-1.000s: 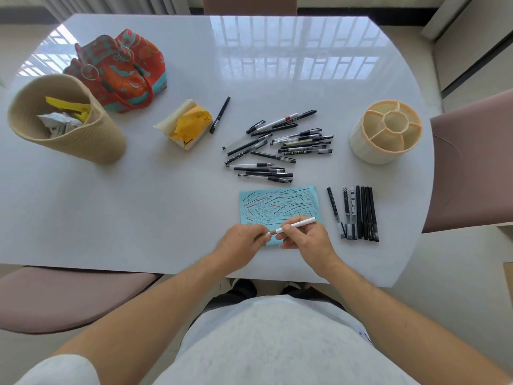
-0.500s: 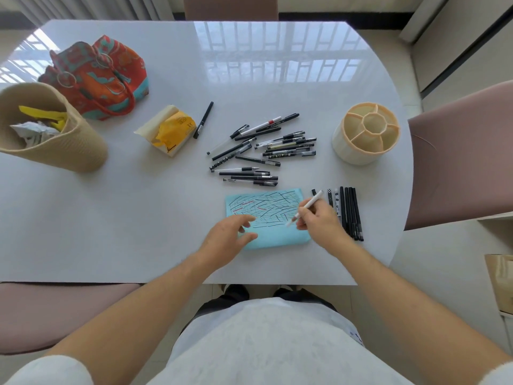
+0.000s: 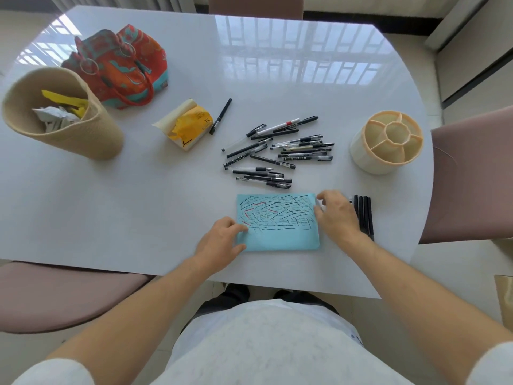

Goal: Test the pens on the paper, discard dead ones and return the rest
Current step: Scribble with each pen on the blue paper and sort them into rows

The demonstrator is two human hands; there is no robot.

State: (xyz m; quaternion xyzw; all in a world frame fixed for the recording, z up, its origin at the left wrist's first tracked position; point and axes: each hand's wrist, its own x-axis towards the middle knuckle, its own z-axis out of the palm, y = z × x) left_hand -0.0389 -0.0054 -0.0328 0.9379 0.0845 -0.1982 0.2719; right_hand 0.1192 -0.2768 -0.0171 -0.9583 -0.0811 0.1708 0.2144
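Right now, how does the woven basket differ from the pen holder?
The basket stands at the table's left; the pen holder stands at the right. The basket is woven, tan and undivided; the holder is smooth, cream and split into compartments around a centre well. The basket holds crumpled paper and yellow scraps; the holder's compartments look empty. Both are open-topped, round and upright.

White glossy table (image 3: 138,207); blue scribbled paper (image 3: 280,237), loose pens (image 3: 274,155), row of black pens (image 3: 364,215), divided holder (image 3: 387,141), woven bin (image 3: 63,115), patterned bag (image 3: 122,65), tissue pack (image 3: 184,127)
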